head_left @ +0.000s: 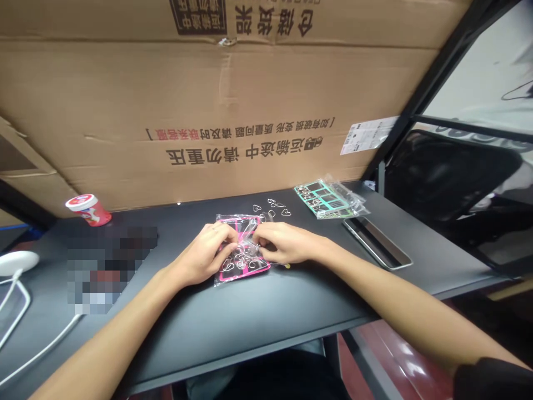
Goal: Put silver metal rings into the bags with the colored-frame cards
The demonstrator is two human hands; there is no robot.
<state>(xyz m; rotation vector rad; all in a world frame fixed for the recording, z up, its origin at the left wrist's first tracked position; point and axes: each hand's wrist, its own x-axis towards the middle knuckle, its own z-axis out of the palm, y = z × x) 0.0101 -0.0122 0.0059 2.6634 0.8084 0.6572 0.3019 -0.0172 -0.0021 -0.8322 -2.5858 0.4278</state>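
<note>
A pink-and-black card [250, 271] with a grid of panels lies in front of me on the dark table. Crinkled clear plastic bag [249, 244] covers part of it, with several shiny wire shapes [240, 261] at its middle, some like hearts. My left hand [209, 250] pinches the plastic from the left side. From the right, my right hand [284, 243] has thumb and fingers closed on the plastic too. Whether the fingertips also grip a wire shape is hidden. Behind the hands, several loose heart-like wire shapes [285, 212] are scattered on the tabletop.
Teal-framed cards in clear bags [327, 199] lie at the back right, beside a phone [377, 243]. A red-and-white tub [89, 210] stands at the back left. White cables [45, 350] cross the left side. A large cardboard sheet [233, 94] rises behind the table [266, 316].
</note>
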